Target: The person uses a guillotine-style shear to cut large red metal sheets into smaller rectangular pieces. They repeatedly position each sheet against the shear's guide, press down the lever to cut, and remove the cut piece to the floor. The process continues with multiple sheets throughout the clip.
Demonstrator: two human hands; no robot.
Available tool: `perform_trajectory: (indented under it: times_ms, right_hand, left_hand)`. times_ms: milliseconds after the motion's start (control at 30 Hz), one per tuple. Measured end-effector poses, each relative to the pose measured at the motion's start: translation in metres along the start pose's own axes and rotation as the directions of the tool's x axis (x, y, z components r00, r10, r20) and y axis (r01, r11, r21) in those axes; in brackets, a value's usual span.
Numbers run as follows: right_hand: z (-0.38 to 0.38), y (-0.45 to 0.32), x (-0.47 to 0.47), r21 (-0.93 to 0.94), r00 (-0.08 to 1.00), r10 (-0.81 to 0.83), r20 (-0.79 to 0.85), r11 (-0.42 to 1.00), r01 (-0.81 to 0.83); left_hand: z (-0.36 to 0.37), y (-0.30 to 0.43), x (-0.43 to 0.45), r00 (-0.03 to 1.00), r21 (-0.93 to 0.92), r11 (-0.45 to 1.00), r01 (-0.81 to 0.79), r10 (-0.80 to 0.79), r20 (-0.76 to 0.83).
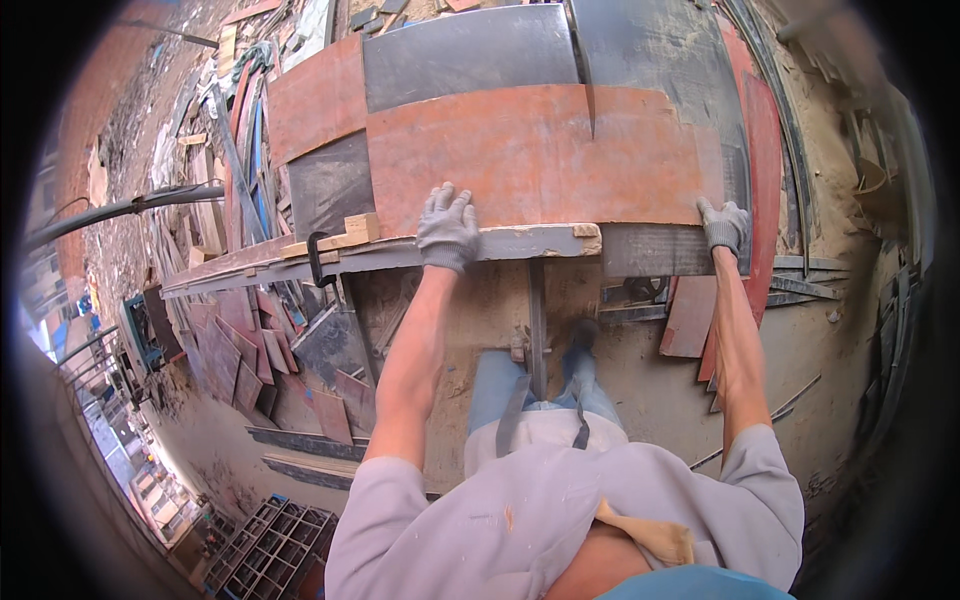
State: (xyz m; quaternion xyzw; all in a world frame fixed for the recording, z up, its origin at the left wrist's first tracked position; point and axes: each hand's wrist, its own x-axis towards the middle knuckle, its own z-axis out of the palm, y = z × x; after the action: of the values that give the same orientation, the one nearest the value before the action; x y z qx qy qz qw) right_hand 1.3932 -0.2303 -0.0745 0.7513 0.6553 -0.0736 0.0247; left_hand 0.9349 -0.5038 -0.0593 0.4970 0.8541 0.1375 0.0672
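A reddish-orange plywood panel (517,161) lies flat on the dark sheet-topped bench (652,52). My left hand (448,229), in a grey knit glove, rests palm down across the panel's near edge and a long straight rail (525,243). At the panel's near right corner is my right hand (724,225), gloved too; its thumb touches the panel, and whether the fingers grip the edge is unclear. A thin dark blade (589,105), seen nearly edge-on, stands at the panel's far side. A black clamp (316,259) holds the rail near a small wood block (362,226).
Red panel offcuts (240,360) are heaped under the bench's left side. Long strips (251,157) lie beyond it, near a metal pole (165,199). Red boards (761,172) line the right side. A bench leg (537,322) stands between my legs.
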Motion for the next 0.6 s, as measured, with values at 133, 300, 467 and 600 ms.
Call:
perform_trajectory:
  times_ms: [133, 300, 467, 600]
  right_hand:
    - [0.007, 0.005, -0.001, 0.044, 1.0, 0.006, -0.026, 0.999, -0.004]
    - [0.02, 0.015, 0.002, 0.054, 0.991, -0.043, -0.127, 0.997, 0.051]
    - [0.021, 0.013, 0.006, 0.057, 0.997, 0.011, -0.076, 0.998, -0.007]
    - [0.023, 0.009, 0.008, 0.127, 0.998, -0.006, -0.07, 0.992, 0.015]
  left_hand:
    - [0.001, -0.002, 0.001, 1.0, -0.017, 1.0, -0.007, 0.007, -0.013]
    - [0.001, -0.005, 0.001, 0.999, -0.028, 0.999, -0.023, 0.022, -0.042]
    - [0.001, -0.006, 0.005, 0.998, -0.03, 0.999, -0.027, 0.025, -0.051]
    - [-0.001, -0.005, 0.007, 1.0, -0.049, 0.999, 0.016, -0.017, -0.015]
